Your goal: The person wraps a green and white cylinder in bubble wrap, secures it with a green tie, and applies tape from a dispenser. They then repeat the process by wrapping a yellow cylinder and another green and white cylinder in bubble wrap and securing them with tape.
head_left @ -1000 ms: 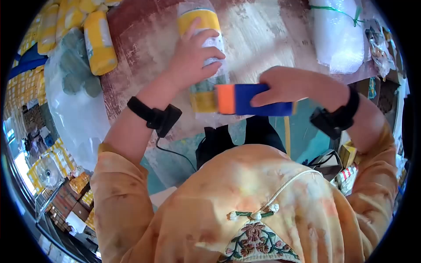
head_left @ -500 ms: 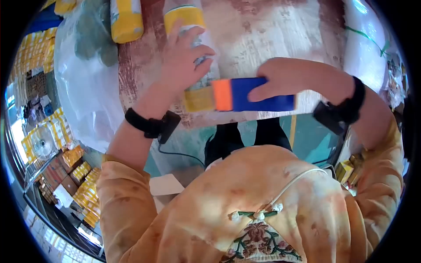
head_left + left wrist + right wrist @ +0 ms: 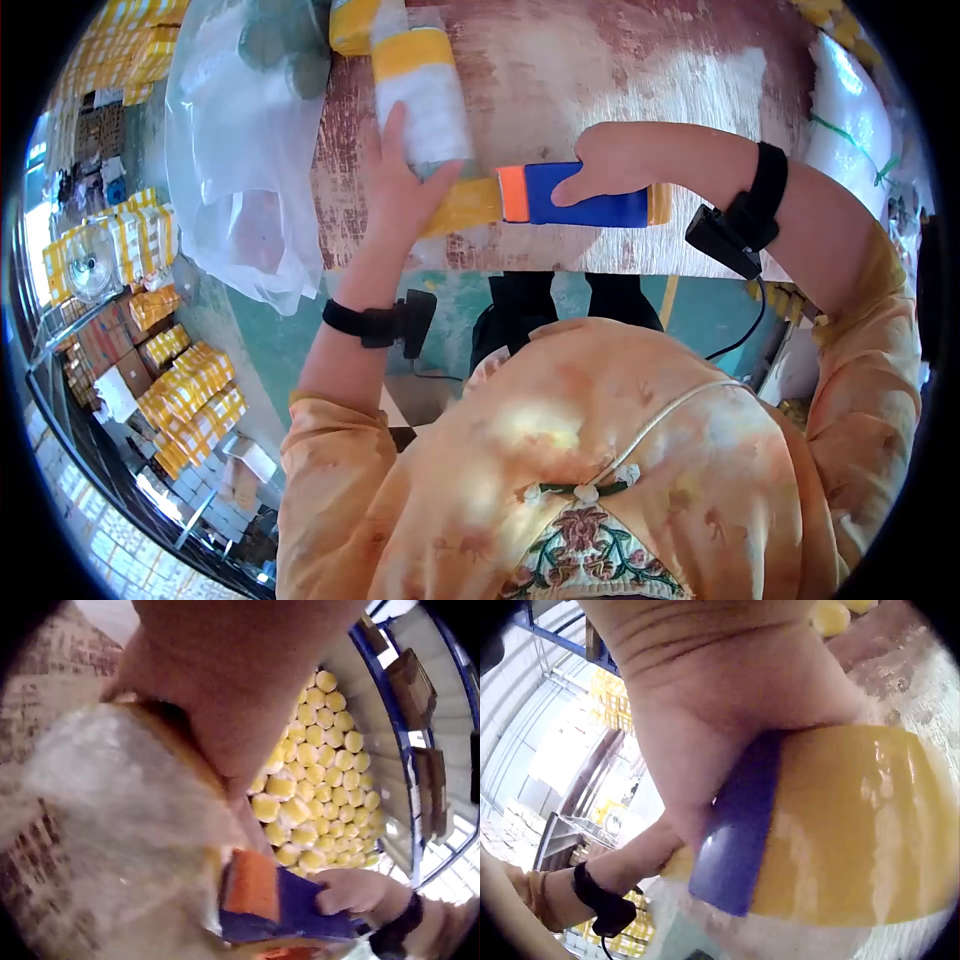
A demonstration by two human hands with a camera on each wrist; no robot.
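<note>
A plastic-wrapped white bundle (image 3: 430, 105) with yellow bands lies lengthwise near the table's front edge. Along its lower left side rests my left hand (image 3: 395, 190), fingers extended and thumb spread over the top. My right hand (image 3: 615, 165) grips a blue tape dispenser (image 3: 600, 208) whose orange end (image 3: 514, 194) meets the bundle's lower yellow band (image 3: 470, 205). In the left wrist view the clear wrap (image 3: 127, 802) fills the foreground, beside the dispenser's orange part (image 3: 253, 881). The right wrist view shows the wide yellow tape roll (image 3: 855, 825) beside the blue body (image 3: 742, 825); some fingers are hidden.
Beyond the bundle is another yellow-banded package (image 3: 352, 25). A clear plastic bag (image 3: 240, 150) hangs over the table's left side. Bubble wrap (image 3: 848, 130) tied with green string stands at the right. Yellow-wrapped parcels (image 3: 195, 390) are stacked on the floor, left.
My left hand has shifted from the bundle's top down to its lower left side. The bundle shows plain white where print showed before. My right hand still grips the dispenser.
</note>
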